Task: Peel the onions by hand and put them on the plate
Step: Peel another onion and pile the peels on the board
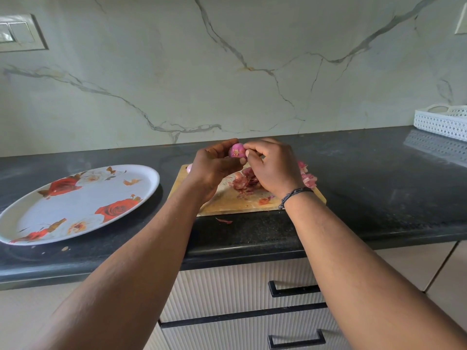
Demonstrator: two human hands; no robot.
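Both hands grip one small purple onion [237,150], root end showing: left hand [214,168] cradling, right hand [273,168] pinching.

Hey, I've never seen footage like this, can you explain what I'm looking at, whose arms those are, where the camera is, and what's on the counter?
There is no machine here. The one picture comes from a wide-angle camera worn on a person's head, looking forward and down, so the two arms are the wearer's own. The left hand holds a small purple onion above a wooden cutting board, and the right hand, with a dark band at the wrist, picks at the onion's skin with its fingertips. Loose onion peels lie piled on the board, and one scrap lies on the dark counter. To the left sits a big oval plate printed with red roses, with no onions on it yet. A white perforated basket stands far right.
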